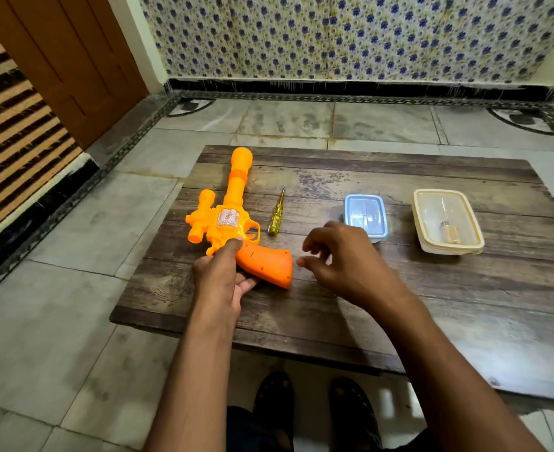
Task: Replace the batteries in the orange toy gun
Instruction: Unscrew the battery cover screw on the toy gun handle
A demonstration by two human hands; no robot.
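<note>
An orange toy gun point(233, 207) lies on the wooden table point(334, 305), barrel pointing away from me, handle toward the middle. My left hand point(220, 278) grips the gun where the handle meets the body, thumb on top and fingers underneath. My right hand point(337, 256) hovers just right of the handle with fingers loosely curled, holding nothing. A yellow-handled screwdriver point(276, 213) lies right of the gun, tip pointing away.
A small blue-lidded container point(365, 216) and a larger cream container point(446, 220) with a small object inside stand at the right of the table. Tiled floor surrounds the table, a wooden door stands at the left, and my feet show below the table's near edge.
</note>
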